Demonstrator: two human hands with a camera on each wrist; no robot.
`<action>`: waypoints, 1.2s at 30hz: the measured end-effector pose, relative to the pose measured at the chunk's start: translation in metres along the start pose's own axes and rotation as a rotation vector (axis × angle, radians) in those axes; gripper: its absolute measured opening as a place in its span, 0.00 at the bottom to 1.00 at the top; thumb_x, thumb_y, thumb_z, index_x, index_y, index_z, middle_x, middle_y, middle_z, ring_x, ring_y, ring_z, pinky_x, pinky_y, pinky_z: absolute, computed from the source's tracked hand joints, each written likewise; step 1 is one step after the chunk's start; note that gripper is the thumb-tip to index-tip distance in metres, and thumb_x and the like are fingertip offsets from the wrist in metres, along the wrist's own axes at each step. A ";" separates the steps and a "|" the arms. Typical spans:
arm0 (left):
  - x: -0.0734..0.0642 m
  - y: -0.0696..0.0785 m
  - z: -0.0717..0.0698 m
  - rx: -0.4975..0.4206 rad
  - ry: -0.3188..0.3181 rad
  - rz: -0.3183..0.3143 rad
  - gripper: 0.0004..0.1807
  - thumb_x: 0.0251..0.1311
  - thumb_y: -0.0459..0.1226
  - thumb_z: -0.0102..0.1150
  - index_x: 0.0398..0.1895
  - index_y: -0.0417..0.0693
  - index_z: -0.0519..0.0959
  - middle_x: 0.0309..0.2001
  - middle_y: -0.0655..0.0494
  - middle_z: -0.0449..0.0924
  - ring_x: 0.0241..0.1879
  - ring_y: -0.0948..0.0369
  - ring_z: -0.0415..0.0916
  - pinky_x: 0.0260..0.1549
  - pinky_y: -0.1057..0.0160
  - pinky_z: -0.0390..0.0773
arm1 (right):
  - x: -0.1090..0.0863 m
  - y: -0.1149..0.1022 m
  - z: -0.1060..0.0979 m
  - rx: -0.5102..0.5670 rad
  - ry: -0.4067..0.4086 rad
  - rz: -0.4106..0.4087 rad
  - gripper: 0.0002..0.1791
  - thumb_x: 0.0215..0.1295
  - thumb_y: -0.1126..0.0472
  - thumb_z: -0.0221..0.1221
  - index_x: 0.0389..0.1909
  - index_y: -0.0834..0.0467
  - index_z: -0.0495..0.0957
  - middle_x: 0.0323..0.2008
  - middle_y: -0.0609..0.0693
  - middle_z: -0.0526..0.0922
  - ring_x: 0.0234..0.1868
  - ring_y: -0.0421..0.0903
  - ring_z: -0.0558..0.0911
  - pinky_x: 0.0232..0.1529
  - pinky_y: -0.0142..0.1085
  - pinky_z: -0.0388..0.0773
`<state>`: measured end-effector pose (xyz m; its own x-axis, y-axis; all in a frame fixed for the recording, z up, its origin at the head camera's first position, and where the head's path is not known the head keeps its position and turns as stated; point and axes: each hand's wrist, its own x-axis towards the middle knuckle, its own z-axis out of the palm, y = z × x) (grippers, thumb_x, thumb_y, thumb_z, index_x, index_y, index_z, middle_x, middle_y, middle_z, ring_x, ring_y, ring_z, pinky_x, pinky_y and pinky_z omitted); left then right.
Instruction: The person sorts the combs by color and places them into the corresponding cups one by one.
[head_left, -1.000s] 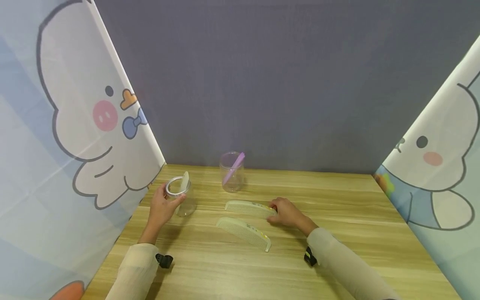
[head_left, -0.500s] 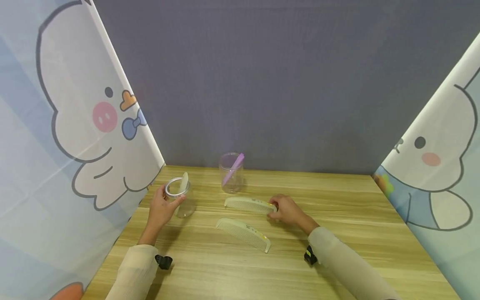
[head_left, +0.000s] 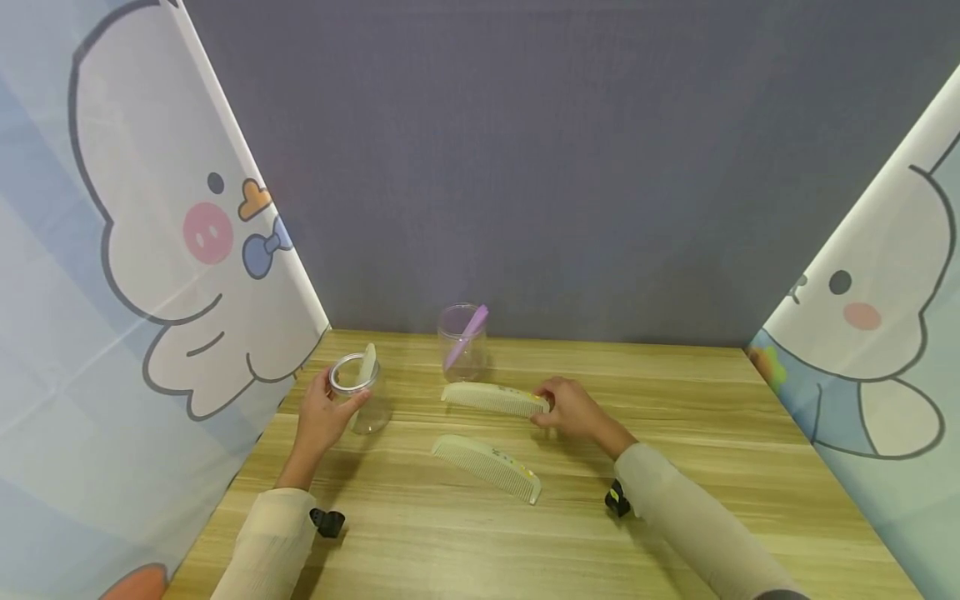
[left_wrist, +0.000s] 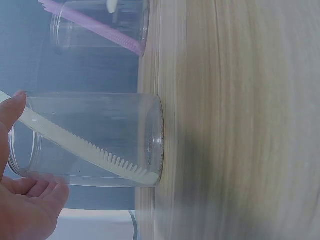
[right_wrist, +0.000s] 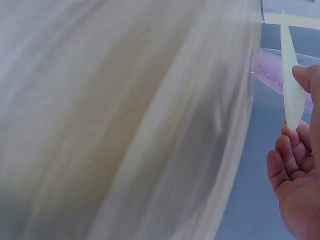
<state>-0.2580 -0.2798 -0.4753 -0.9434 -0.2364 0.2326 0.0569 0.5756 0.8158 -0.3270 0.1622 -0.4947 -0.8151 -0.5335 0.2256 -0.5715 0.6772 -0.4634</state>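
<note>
My left hand (head_left: 324,417) grips a clear jar (left_wrist: 90,115) near its metal-looking rim, thumb on one side and fingers on the other. Inside that jar a pale green comb (left_wrist: 80,145) leans diagonally, its upper end poking past the mouth. With thumb and fingers my right hand (head_left: 573,408) pinches one end of a second pale green comb (head_left: 491,397), whose teeth point toward me in the head view. A third pale green comb (head_left: 487,467), decorated with small yellow marks, lies on the wooden table (head_left: 465,550) between the two forearms.
Behind the held comb stands another clear jar (head_left: 463,350) with a purple comb (head_left: 467,337) leaning in it. A grey panel (head_left: 525,167) rises along the table's back edge. Cartoon-printed cloths (head_left: 247,350) border the left and right sides.
My right hand has lifted the pinched comb and shifted it slightly left and away from me. The left hand keeps its grip on the jar, which has stayed in place.
</note>
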 end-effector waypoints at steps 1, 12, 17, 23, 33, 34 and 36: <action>0.000 0.000 0.000 -0.001 -0.001 0.001 0.48 0.59 0.44 0.73 0.74 0.29 0.59 0.69 0.29 0.64 0.71 0.36 0.64 0.71 0.41 0.68 | 0.002 0.000 -0.001 0.002 0.001 -0.005 0.22 0.55 0.51 0.74 0.46 0.61 0.84 0.34 0.46 0.81 0.33 0.37 0.75 0.35 0.31 0.77; -0.002 -0.001 0.000 -0.010 -0.005 0.001 0.47 0.59 0.45 0.73 0.73 0.29 0.59 0.69 0.29 0.64 0.71 0.36 0.63 0.71 0.40 0.67 | 0.017 -0.016 -0.021 0.029 0.026 -0.076 0.20 0.55 0.53 0.74 0.44 0.59 0.84 0.34 0.47 0.82 0.33 0.38 0.75 0.36 0.33 0.77; -0.001 -0.001 0.000 -0.009 0.001 0.009 0.47 0.59 0.44 0.73 0.73 0.29 0.60 0.69 0.30 0.65 0.71 0.36 0.64 0.71 0.41 0.68 | 0.028 -0.024 -0.027 0.014 0.058 -0.103 0.20 0.54 0.53 0.75 0.43 0.59 0.85 0.33 0.47 0.82 0.33 0.40 0.77 0.35 0.32 0.77; 0.000 -0.001 0.001 -0.005 0.008 0.016 0.47 0.59 0.44 0.74 0.73 0.29 0.60 0.68 0.29 0.65 0.70 0.36 0.65 0.70 0.40 0.68 | 0.038 -0.037 -0.031 0.033 0.031 -0.080 0.21 0.57 0.52 0.73 0.47 0.60 0.83 0.36 0.48 0.83 0.36 0.43 0.78 0.39 0.35 0.77; 0.000 0.000 0.001 0.003 0.005 0.014 0.46 0.59 0.44 0.73 0.73 0.29 0.60 0.68 0.28 0.65 0.71 0.35 0.64 0.71 0.40 0.67 | 0.056 -0.061 -0.032 0.054 0.026 -0.109 0.21 0.56 0.51 0.72 0.46 0.59 0.84 0.35 0.48 0.83 0.36 0.43 0.77 0.38 0.33 0.75; 0.000 0.000 0.001 0.003 0.005 0.011 0.46 0.59 0.43 0.73 0.73 0.29 0.60 0.68 0.29 0.65 0.71 0.36 0.64 0.71 0.41 0.67 | 0.058 -0.063 -0.032 0.053 0.030 -0.116 0.21 0.56 0.51 0.72 0.45 0.59 0.84 0.34 0.48 0.82 0.36 0.42 0.76 0.38 0.32 0.75; 0.000 0.000 0.000 0.001 0.002 0.003 0.46 0.59 0.44 0.73 0.73 0.30 0.60 0.68 0.30 0.65 0.71 0.37 0.65 0.71 0.42 0.68 | 0.060 -0.067 -0.032 0.053 0.040 -0.132 0.20 0.55 0.51 0.72 0.44 0.60 0.84 0.34 0.48 0.82 0.35 0.42 0.76 0.38 0.32 0.75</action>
<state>-0.2583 -0.2797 -0.4754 -0.9425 -0.2363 0.2361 0.0592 0.5774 0.8143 -0.3408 0.1009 -0.4225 -0.7370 -0.5946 0.3213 -0.6690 0.5745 -0.4715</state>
